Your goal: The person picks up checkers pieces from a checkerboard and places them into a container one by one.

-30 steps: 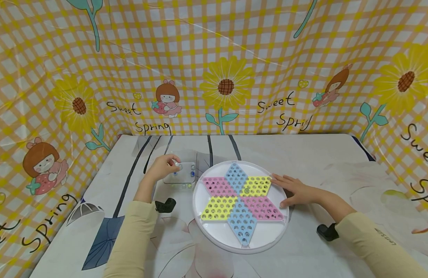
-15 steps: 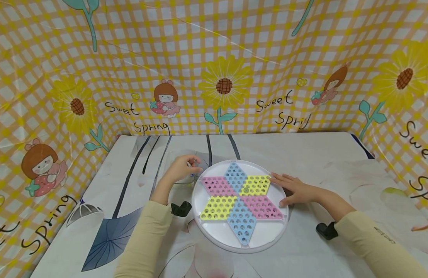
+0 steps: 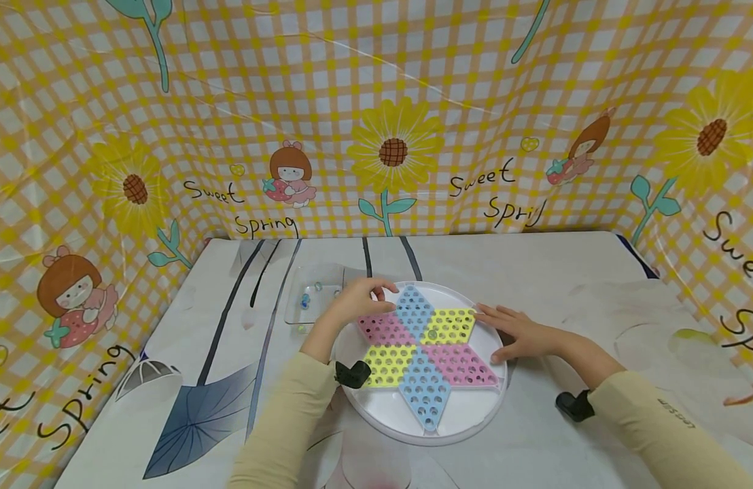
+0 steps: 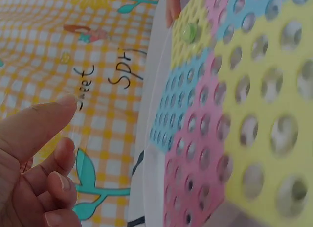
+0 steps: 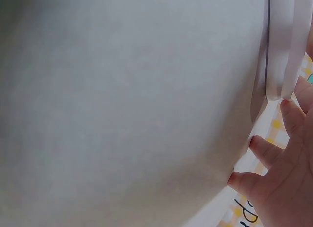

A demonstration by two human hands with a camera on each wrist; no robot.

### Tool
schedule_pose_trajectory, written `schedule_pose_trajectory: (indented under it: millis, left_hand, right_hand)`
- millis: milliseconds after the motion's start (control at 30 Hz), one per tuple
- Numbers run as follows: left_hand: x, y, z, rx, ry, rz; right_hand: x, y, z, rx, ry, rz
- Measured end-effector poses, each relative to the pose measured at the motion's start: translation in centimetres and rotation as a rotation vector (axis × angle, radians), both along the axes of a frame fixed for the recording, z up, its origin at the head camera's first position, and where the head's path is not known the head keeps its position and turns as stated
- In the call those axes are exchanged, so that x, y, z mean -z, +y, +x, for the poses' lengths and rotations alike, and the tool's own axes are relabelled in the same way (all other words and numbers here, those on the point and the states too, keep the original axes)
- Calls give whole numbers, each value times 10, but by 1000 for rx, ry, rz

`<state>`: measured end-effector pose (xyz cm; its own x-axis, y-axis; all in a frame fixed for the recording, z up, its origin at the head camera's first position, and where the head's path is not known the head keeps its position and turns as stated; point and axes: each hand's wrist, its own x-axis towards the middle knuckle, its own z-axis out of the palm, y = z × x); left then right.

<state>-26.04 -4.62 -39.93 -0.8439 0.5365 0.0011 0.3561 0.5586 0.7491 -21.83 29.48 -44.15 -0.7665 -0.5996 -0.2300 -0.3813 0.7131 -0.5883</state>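
Note:
A round white Chinese checkers board [image 3: 376, 411] carries a pink, yellow and blue star full of holes. One greenish marble [image 4: 190, 32] sits in a yellow section. My left hand [image 3: 361, 302] is over the board's far left edge, thumb and fingers bent, by the pink section [image 4: 195, 153]. In the left wrist view its fingers are partly curled; I cannot tell whether a marble is between them. My right hand [image 3: 523, 333] rests with spread, fairly straight fingers on the board's right rim; in the right wrist view its fingertips [image 5: 239, 180] touch near the edge.
A clear plastic box [image 3: 293, 322] with several marbles [image 3: 305, 301] stands behind the left forearm, close to the board. Its right part is hidden by the left hand. A checked, sunflower-printed cloth [image 3: 230, 136] hangs behind the table [image 3: 505, 261].
My left hand has moved right, from over the marble box to over the board's far left edge. The right hand has stayed on the rim.

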Motion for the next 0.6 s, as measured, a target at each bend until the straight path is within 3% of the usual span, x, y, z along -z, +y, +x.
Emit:
schedule_pose_trajectory:
  millis: [167,433,600]
  left_hand:
    - [4,19,6,29,-27,-38]
    - [20,42,12,113,-32,-33]
    - [25,50,16,128,-84,-43]
  right_hand:
    - [2,1,0,-1,1,2]
    - [0,1,0,-2,-18,2]
    - [2,2,-1,-2,-24,-1]
